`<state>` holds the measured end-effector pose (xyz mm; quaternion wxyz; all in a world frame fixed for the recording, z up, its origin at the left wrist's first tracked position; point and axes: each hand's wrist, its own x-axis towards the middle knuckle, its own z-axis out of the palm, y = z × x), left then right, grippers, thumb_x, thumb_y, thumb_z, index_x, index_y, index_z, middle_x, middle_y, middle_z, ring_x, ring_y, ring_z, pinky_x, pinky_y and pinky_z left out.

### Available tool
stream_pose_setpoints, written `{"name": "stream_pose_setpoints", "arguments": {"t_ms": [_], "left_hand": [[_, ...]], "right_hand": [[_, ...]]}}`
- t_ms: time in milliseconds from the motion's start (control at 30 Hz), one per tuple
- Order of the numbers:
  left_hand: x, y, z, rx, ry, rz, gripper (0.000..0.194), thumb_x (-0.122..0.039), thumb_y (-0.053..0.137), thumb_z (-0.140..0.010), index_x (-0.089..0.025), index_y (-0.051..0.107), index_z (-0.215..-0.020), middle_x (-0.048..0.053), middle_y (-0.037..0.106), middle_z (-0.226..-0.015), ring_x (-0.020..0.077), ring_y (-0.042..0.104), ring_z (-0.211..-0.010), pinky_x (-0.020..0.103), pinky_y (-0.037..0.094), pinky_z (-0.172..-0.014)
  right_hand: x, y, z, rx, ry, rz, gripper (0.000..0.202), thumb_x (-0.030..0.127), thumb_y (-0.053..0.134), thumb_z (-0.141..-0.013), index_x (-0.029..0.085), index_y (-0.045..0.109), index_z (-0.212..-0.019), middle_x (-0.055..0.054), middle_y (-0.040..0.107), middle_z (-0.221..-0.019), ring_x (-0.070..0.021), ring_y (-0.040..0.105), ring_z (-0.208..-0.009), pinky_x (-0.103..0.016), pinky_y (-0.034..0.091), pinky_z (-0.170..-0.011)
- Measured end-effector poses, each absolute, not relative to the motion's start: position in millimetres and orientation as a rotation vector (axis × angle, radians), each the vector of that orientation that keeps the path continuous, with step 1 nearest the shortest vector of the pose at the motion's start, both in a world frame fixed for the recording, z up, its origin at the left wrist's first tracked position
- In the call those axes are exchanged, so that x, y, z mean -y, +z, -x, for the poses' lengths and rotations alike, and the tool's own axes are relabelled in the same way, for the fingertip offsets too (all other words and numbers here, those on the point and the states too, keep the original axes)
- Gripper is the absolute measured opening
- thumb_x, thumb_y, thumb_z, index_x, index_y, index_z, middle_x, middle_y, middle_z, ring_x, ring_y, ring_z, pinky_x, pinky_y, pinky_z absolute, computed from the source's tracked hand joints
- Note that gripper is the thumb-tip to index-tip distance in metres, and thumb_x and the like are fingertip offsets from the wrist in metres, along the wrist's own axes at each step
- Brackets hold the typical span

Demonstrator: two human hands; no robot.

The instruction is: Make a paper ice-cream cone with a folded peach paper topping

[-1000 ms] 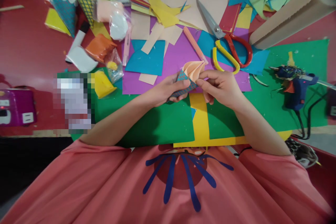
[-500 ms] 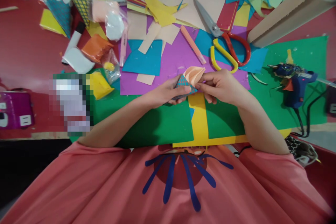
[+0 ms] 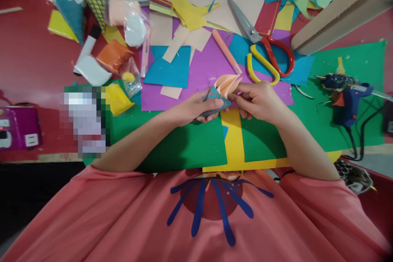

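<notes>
Over the middle of the table, my left hand (image 3: 196, 108) is wrapped round a small paper ice cream cone (image 3: 212, 97), teal with a dark grid. Its thumb presses on the front of the cone, and the tip is partly hidden by the palm. From the cone's mouth rises a peach paper swirl (image 3: 226, 85) with curved folds. My right hand (image 3: 256, 100) is closed at the swirl's lower right edge, thumb and forefinger pinched together there. Below the hands lies a green sheet (image 3: 172, 143) with a yellow strip (image 3: 233, 139).
Scissors (image 3: 253, 37) with red and yellow handles lie beyond my right hand. A blue glue gun (image 3: 348, 100) rests at the right, near a beige roll (image 3: 334, 12). Two finished-looking cones (image 3: 69, 12), clay packets (image 3: 114, 56), and a peach marker (image 3: 225, 51) lie around.
The peach swirl has turned slightly in my fingers and its folds show more open. Both hands stay in nearly the same place, with a slight shift of the whole view.
</notes>
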<state>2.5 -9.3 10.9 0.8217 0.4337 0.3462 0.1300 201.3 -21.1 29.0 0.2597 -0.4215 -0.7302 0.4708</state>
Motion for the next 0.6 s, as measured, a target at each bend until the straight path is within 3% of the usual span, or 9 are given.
{"name": "stream_pose_setpoints", "arguments": {"t_ms": [333,600], "left_hand": [[9.8,13.8,-5.8,-0.761,0.346,-0.812,0.065,-0.067,0.076,-0.057,-0.017,0.047,-0.086,-0.008,0.049,-0.044,0.0022,0.033,-0.032,0.013,0.020,-0.030],[8.4,15.2,-6.3,-0.798,0.363,-0.784,0.057,-0.059,0.076,-0.060,-0.016,0.048,-0.085,-0.008,0.049,-0.045,0.0030,0.036,-0.033,0.012,0.020,-0.029]], "right_hand": [[19.6,30.5,-203.8,1.787,1.542,1.077,0.017,0.028,0.055,-0.091,0.014,0.058,-0.082,0.010,0.048,-0.042,-0.0016,0.045,-0.031,-0.012,0.034,-0.033],[19.2,32.1,-206.5,1.825,1.527,1.022,0.020,0.029,0.055,-0.092,0.014,0.060,-0.081,0.009,0.050,-0.044,-0.0004,0.045,-0.032,-0.010,0.034,-0.034]]}}
